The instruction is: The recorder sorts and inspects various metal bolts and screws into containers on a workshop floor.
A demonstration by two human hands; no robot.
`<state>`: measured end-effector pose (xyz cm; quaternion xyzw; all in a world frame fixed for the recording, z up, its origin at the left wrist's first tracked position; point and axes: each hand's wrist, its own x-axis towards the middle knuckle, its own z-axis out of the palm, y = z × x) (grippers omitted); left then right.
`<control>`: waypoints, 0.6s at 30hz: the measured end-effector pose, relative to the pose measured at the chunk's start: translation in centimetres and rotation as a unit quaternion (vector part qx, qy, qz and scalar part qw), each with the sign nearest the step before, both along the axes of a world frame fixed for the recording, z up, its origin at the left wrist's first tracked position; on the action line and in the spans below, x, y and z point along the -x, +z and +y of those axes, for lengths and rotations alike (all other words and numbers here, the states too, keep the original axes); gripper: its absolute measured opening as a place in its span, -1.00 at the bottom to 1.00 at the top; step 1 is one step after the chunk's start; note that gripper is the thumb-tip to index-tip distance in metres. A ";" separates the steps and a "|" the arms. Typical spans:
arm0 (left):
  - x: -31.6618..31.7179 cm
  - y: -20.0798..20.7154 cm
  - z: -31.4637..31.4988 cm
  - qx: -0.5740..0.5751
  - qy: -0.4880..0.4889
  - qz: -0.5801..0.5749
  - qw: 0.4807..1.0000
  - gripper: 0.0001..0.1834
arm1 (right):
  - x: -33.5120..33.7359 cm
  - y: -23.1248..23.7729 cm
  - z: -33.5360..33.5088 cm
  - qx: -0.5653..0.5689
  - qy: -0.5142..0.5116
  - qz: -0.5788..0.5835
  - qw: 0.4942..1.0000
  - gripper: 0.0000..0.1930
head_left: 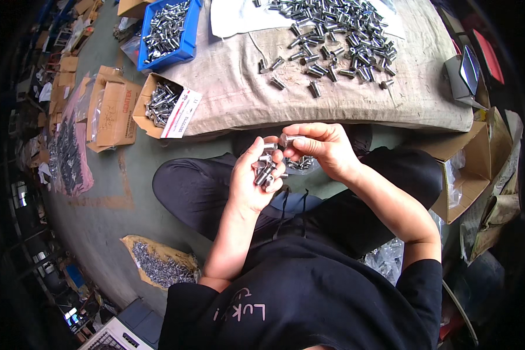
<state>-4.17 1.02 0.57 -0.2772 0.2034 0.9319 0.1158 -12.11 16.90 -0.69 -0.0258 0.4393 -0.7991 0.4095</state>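
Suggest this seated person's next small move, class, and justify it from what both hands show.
I would probably turn the shiny cylindrical metal part slightly to view its other side: the right hand pinches that single piece between thumb and fingers, while the left hand cradles several small silver metal parts.

Cloth (230, 81) lies open left of the obstructing metal parts (360, 55).

Head-worn fisheye view
We look down from near above our bare left hand (246, 184) and bare right hand (331, 154), beige cloth sheet (227, 87) beyond.
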 end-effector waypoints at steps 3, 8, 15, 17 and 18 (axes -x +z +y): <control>-0.3 0.0 -0.3 0.021 0.002 0.008 1.000 -0.64 | 0.0 -0.4 0.2 0.038 0.006 0.006 0.999 -0.69; -0.6 0.3 -0.2 0.051 -0.008 -0.002 0.999 -0.62 | -0.3 -0.3 0.1 0.012 0.017 0.058 0.998 -0.70; -0.7 0.2 0.4 0.013 -0.017 0.008 1.000 -0.61 | -0.5 -0.8 0.2 -0.010 0.009 0.041 0.999 -0.70; -0.7 0.2 0.6 0.018 -0.019 0.003 1.000 -0.61 | -0.7 -1.0 0.2 -0.008 0.005 0.027 1.000 -0.69; -0.7 0.2 0.7 0.003 -0.014 0.003 1.000 -0.61 | -0.7 -1.1 0.2 -0.014 0.003 0.025 1.000 -0.68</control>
